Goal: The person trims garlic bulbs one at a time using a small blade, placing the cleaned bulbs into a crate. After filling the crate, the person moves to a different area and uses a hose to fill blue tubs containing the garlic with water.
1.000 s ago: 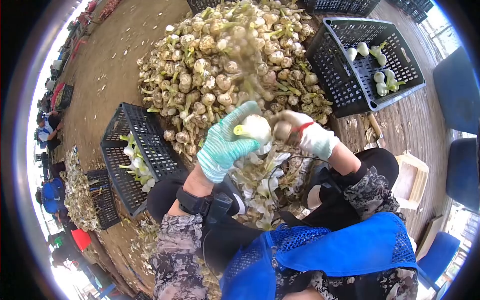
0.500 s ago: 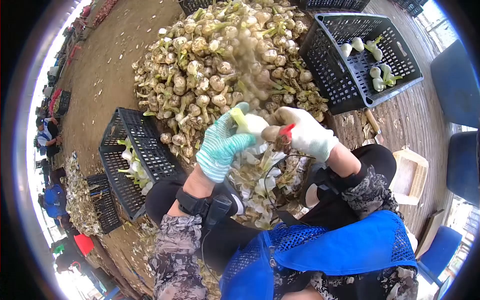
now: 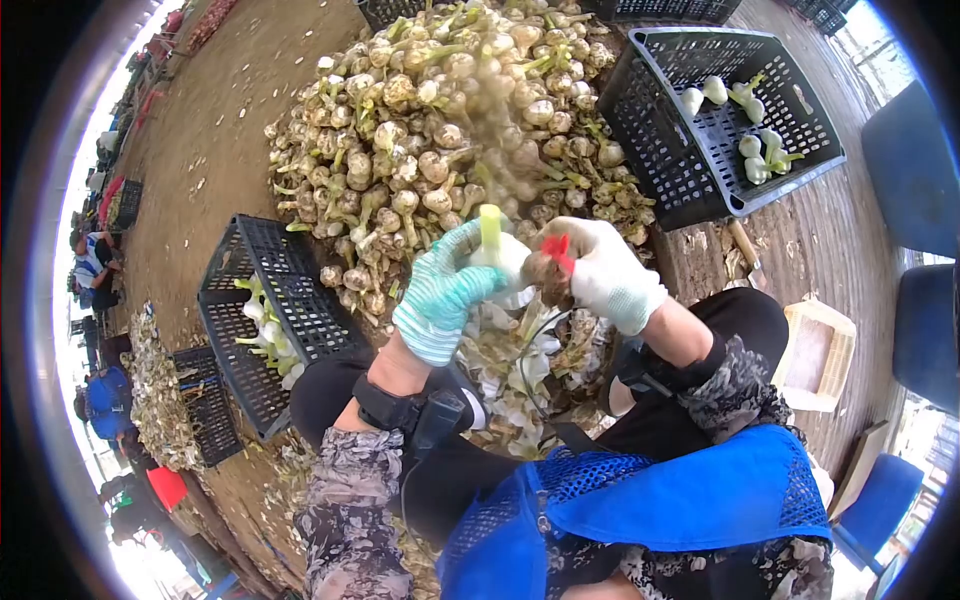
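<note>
Appears to be a produce work site for garlic; cannot tell whether roofed. Shows a large heap of garlic (image 3: 400, 150), perforated black crates (image 3: 660, 150), brown ground (image 3: 235, 110) littered with pale scraps, wooden boards (image 3: 850, 250) at right, plus co-workers (image 3: 105, 398) at far left near a second heap (image 3: 160, 405).

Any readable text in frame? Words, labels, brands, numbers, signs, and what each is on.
None I can read.
Blue vest: no lettering showing.
Left-wrist device: no characters I can make out.
Black crate at right: no legible label.
Held garlic bulb: no label showing.
Distant background: too small and blurred to tell.
</note>
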Tool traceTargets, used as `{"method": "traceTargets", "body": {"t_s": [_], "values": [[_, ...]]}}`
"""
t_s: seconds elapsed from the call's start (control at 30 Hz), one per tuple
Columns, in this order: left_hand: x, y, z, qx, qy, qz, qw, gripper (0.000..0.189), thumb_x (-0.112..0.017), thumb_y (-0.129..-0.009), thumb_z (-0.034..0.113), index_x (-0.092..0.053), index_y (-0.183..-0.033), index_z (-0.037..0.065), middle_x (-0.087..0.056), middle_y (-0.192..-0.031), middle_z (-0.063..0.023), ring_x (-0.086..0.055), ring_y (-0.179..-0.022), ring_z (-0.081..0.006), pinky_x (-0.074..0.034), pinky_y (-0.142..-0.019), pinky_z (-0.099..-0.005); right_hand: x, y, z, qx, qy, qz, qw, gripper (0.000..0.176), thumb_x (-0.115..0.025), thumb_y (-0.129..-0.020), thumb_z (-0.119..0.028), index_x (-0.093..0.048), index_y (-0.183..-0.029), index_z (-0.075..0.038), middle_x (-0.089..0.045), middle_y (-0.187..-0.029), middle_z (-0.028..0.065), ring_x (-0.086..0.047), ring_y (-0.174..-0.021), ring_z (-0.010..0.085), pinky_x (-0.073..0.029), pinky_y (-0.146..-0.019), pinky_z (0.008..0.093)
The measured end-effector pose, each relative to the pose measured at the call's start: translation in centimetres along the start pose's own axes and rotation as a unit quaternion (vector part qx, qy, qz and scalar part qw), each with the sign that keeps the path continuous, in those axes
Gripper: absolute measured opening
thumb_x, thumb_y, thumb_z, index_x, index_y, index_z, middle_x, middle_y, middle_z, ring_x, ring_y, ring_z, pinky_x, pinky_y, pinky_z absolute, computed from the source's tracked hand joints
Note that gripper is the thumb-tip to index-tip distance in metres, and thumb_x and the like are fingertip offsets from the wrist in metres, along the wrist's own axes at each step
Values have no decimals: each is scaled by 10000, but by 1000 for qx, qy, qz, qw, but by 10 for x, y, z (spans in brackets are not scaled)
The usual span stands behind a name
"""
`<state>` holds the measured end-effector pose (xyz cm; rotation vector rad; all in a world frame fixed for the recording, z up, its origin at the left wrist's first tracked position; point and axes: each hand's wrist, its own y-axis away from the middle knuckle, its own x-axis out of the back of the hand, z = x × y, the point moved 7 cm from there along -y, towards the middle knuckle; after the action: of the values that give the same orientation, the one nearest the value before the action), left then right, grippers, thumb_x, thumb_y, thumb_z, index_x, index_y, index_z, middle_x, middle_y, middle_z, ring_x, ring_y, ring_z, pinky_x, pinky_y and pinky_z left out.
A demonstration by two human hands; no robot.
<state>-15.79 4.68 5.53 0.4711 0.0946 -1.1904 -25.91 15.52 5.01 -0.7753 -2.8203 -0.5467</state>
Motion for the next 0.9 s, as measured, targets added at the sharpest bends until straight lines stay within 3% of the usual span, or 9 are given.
{"method": "traceTargets", "body": {"t_s": [0.1, 0.17, 0.27, 0.37, 0.47, 0.53, 0.7, 0.8, 0.9], "values": [[-1, -1, -1, 39, 119, -40, 991, 627, -631, -681, 38, -404, -1260, -38, -557, -1112, -125, -553, -1021, -207, -444, -899, -305, 5, -12, 17, 21, -264, 25, 964, 221, -589, -837, -176, -533, -957, 2, -570, -784, 26, -534, -689, 101, -449, -622, 245], [4, -4, -6, 48, 182, -60, 980, 651, -616, -664, 22, -389, -1271, -35, -548, -1129, -153, -548, -1045, -241, -442, -921, -331, -2, -1, 11, 37, -425, -84, 900, 252, -588, -837, -170, -501, -1011, -9, -563, -844, 39, -554, -710, 120, -469, -631, 261], [-1, -6, -8, 56, 230, -67, 969, 649, -624, -676, 26, -383, -1276, -32, -549, -1132, -148, -546, -1048, -236, -443, -921, -324, -13, -1, 7, 4, -443, -115, 889, 361, -634, -807, -189, -453, -1070, -20, -545, -931, 65, -577, -743, 142, -496, -645, 280], [0, -10, -12, 23, 147, 73, 986, 383, -552, -803, 63, -494, -1174, -14, -571, -1094, -113, -559, -1001, -204, -457, -888, -308, -17, -2, -4, 18, -203, -17, 979, 299, -642, -806, -165, -492, -1015, -13, -563, -878, 49, -570, -746, 124, -494, -634, 270], [11, -4, -4, -53, 125, 99, 986, 213, -491, -861, 130, -609, -977, -4, -617, -945, -80, -585, -844, -153, -486, -749, -259, -26, -2, 6, -23, -279, -40, 959, 199, -622, -809, -113, -522, -960, -30, -593, -785, 50, -588, -664, 140, -493, -598, 279], [17, -5, -5, -24, 169, 57, 984, 327, -504, -861, 261, -576, -1023, -13, -618, -940, -134, -606, -846, -186, -496, -784, -285, -13, -22, 30, -18, -354, 42, 934, 221, -618, -823, -172, -525, -971, -38, -605, -794, 65, -599, -634, 169, -493, -573, 294], [13, -1, 1, -49, 48, 118, 991, 309, -495, -875, 263, -596, -948, -20, -617, -888, -110, -597, -769, -165, -492, -702, -265, -31, -3, -6, 0, -289, -126, 949, 378, -550, -854, -362, -489, -1034, -36, -596, -798, 92, -614, -636, 206, -500, -555, 303], [8, -1, 10, -60, -7, 130, 990, 266, -513, -881, 260, -596, -889, 8, -611, -841, -71, -588, -722, -141, -482, -589, -241, -35, -4, -11, -82, -132, -105, 982, 433, -591, -831, -330, -466, -1065, 12, -598, -801, 99, -620, -639, 196, -503, -534, 286], [21, 2, 5, -21, 72, 154, 985, 222, -535, -873, 241, -558, -900, 22, -603, -811, -56, -584, -698, -116, -473, -550, -235, -29, -9, 5, 17, -297, -120, 947, 407, -617, -816, -293, -483, -1027, 28, -597, -817, 93, -617, -627, 181, -498, -523, 273]]}}
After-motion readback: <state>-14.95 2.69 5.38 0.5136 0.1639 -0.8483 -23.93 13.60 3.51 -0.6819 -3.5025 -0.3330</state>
